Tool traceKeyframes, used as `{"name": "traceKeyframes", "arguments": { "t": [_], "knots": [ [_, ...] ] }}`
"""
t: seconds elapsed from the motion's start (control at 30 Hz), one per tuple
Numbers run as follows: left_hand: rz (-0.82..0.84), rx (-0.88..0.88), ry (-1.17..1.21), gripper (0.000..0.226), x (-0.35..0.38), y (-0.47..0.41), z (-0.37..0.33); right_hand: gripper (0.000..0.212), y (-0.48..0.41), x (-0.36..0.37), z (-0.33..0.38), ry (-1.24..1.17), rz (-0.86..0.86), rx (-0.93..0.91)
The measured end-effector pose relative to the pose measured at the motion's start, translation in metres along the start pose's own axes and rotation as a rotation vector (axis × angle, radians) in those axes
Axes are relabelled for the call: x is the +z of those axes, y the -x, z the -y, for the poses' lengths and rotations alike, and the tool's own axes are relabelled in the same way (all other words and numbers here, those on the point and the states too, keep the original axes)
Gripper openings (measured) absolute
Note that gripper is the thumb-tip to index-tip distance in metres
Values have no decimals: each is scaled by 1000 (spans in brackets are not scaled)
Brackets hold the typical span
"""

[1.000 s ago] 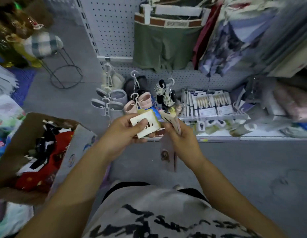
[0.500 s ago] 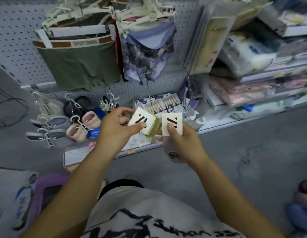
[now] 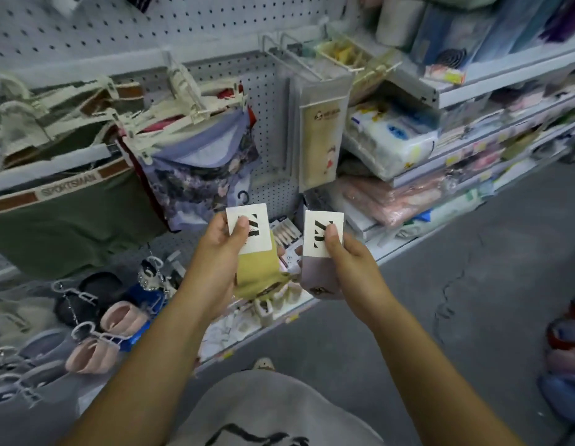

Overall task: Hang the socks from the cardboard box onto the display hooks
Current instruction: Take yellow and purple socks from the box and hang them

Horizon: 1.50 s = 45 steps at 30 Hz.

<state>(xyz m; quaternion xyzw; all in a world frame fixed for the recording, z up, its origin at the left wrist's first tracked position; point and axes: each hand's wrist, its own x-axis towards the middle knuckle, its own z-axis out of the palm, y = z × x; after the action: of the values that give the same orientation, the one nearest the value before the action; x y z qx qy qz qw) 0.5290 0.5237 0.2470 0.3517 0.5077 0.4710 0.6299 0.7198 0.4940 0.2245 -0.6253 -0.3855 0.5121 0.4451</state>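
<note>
neither pair is hung yet: the left hand [image 3: 220, 255] pinches the yellow socks [image 3: 257, 273] by their card, the right hand [image 3: 352, 263] pinches the lilac socks [image 3: 311, 272] likewise, both held up before the pegboard [image 3: 270, 101], awaiting a hook.

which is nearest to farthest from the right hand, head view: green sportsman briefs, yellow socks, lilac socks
1. lilac socks, held in the right hand
2. yellow socks, just left, in the left hand
3. green sportsman briefs, far left
</note>
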Motion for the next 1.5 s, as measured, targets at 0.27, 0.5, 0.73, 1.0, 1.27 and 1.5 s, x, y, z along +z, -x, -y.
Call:
{"name": "traceKeyframes", "arguments": {
  "t": [0.27,0.5,0.73,1.0,1.27,1.5],
  "knots": [
    [30,85,-113,25,13,-80,-66,37,-68,4,87,-77,6,-122],
    [73,216,-204,19,33,-117,-124,34,-120,15,157,-83,56,-297],
    [-32,401,-169,20,57,-125,-185,25,-144,4,230,-107,234,-484],
    [-370,635,-99,12,88,-149,-261,29,-221,22,322,6,323,-658],
    [-511,736,-133,15,101,-155,-295,17,-273,66,410,-7,292,-918],
    [-464,704,-74,16,107,-156,-294,26,-307,96,444,62,339,-943]
  ]
}}
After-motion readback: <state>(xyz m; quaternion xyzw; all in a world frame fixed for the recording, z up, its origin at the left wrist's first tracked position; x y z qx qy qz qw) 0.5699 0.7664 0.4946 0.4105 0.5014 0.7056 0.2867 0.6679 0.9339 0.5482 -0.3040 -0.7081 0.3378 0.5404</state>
